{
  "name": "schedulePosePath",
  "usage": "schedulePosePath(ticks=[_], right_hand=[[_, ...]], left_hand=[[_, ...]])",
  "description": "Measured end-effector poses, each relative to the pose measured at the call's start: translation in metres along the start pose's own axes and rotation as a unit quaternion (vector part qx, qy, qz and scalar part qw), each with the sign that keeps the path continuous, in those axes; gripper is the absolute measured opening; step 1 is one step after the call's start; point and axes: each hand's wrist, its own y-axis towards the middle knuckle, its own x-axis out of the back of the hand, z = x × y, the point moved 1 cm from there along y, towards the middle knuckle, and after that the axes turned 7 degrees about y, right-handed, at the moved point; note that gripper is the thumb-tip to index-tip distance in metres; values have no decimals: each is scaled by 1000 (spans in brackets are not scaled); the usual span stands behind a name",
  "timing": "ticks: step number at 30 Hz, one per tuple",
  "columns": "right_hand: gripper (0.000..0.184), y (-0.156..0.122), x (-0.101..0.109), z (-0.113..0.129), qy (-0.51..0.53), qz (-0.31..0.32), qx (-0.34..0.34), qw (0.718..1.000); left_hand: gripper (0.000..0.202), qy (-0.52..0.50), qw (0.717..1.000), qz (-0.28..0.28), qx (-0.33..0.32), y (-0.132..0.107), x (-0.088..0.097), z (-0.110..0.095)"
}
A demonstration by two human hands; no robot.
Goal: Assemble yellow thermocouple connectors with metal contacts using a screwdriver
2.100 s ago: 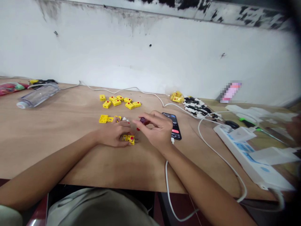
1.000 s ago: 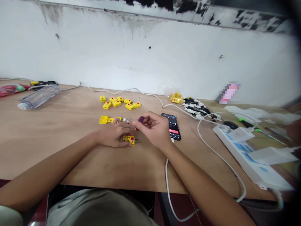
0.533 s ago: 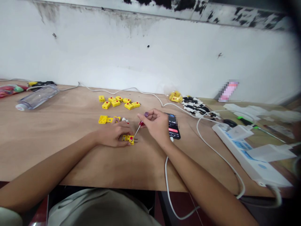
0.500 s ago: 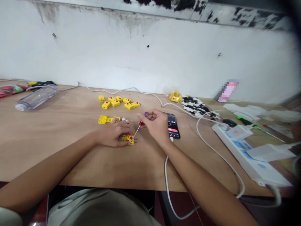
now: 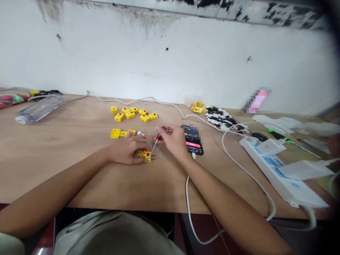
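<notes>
My right hand [image 5: 174, 141] grips a screwdriver [image 5: 158, 137] with a red and purple handle. Its thin shaft slants down to the left, the tip at a yellow two-pin plug [image 5: 147, 159] with a red dot. The plug lies on the table, its pins pointing right. My left hand [image 5: 127, 150] is closed on the plug's left side, fingers partly hiding it. Just beyond that hand lie an open yellow plug shell [image 5: 115, 133] and some small white pieces [image 5: 140, 134], partly covered by the fingers.
Several yellow plugs [image 5: 130, 114] lie farther back. A phone [image 5: 195, 145] on a white cable is right of my hand. A bag of yellow parts [image 5: 198, 107], black-and-white parts [image 5: 221, 118], a power strip [image 5: 281, 177] and a clear bottle [image 5: 41, 108] stand around.
My right hand and the screwdriver handle have shifted slightly, uncovering more of the phone. The tip stays at the plug, and my left hand keeps its place.
</notes>
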Motion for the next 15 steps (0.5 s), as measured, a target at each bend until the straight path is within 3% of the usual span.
schedulePosePath(ticks=[9,15], right_hand=[[41,-2,0,1,-29,-37,5,999],[35,-16,-5,13,-114,-59,145,981]], left_hand=[[23,3,1000,8,7,-1,0,0],[23,23,1000,-3,9,-2,-1,-1]])
